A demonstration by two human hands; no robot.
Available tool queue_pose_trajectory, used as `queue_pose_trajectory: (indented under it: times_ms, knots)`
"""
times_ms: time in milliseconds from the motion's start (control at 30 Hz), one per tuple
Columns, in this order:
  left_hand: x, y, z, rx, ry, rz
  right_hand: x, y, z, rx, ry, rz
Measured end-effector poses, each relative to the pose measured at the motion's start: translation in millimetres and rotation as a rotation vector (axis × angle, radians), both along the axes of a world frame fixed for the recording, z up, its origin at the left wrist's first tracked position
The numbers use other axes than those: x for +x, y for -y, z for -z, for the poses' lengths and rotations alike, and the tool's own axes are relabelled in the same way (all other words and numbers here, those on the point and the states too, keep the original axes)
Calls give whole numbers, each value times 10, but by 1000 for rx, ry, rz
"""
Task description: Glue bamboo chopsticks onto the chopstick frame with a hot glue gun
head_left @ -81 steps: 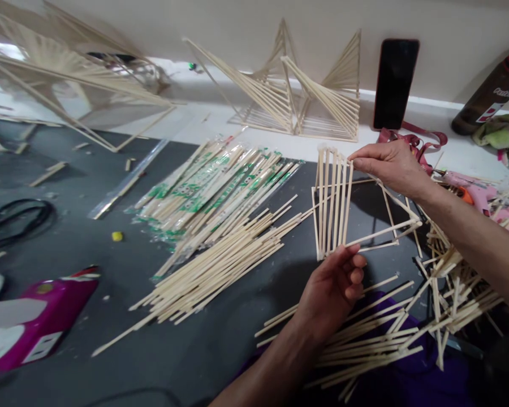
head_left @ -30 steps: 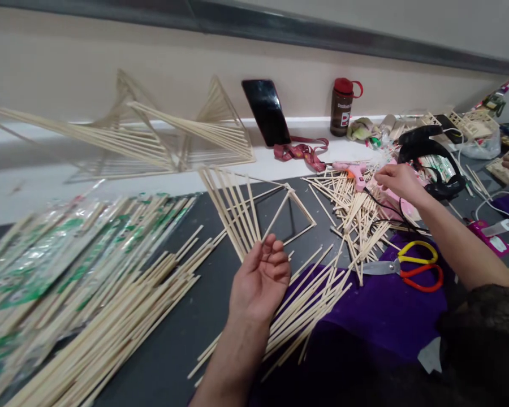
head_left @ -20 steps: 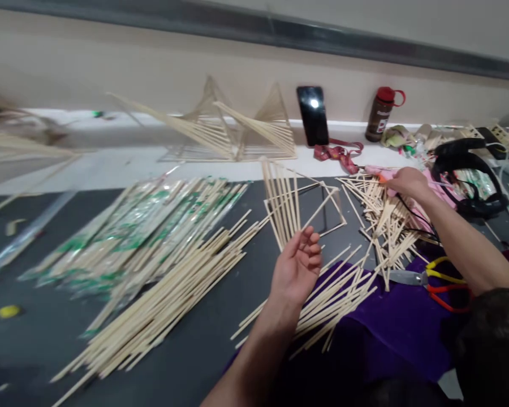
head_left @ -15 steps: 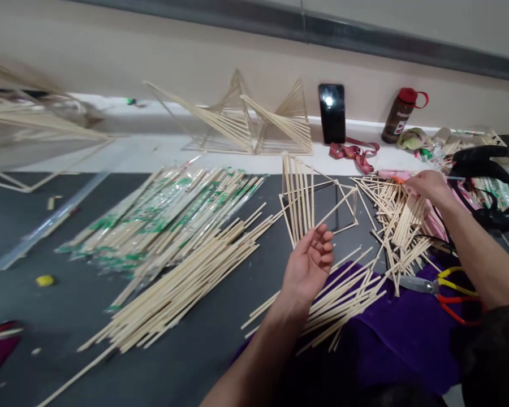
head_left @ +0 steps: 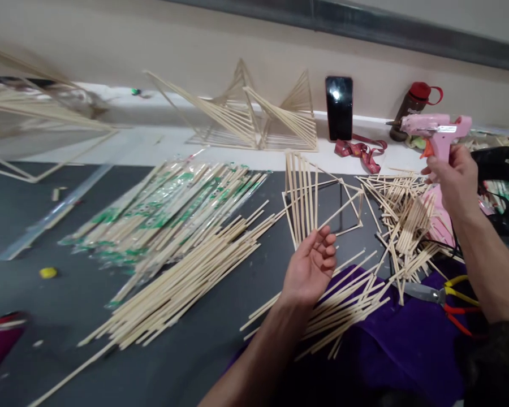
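My right hand grips a pink glue gun by its handle, lifted above the stick pile, nozzle to the left. An orange trigger shows by the fingers. My left hand is palm up, fingers loosely curled and nothing visible in them. Its fingertips are at the near end of a wooden stick frame; whether they touch it I cannot tell. Beyond the left hand the frame has a fan of slanted sticks and an open box-like part. Cut sticks lie beside the left wrist on a purple cloth.
Short sticks are heaped at right, near yellow-and-red-handled cutters. Bundled sticks and plastic-wrapped sticks lie left. Finished stick models, a phone, a red strap and a bottle stand along the wall.
My right hand has risen from beside the stick pile, lifting the pink glue gun into the air. The left hand has stayed nearly still. The view has shifted slightly.
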State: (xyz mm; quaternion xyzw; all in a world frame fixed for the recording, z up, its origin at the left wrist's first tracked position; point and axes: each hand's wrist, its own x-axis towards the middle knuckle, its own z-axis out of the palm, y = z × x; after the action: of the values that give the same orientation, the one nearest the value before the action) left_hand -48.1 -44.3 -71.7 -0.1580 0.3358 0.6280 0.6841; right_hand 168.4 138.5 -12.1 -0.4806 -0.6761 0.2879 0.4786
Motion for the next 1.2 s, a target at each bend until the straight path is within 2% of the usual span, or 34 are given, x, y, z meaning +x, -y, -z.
queue_pose_trajectory:
  times_ms: [67,167,333,567,833,1200]
  knots:
    - [4,-3,-10,-3,4,-3,-91,42,-38,-169,-164,-132]
    - [12,-7,-20,-10,2,-5,-195,89,-76,-295,-219,-269]
    - [14,-12,-13,-21,2,-14,-305,132,-117,-300,-161,-405]
    - [13,-9,-1,-16,-7,-17,-423,148,-60,-428,-140,-522]
    - [16,-12,6,-22,-13,-26,-532,210,-64,-386,-90,-650]
    - [11,-12,16,-37,-24,-17,-577,195,-26,-326,-60,-638]
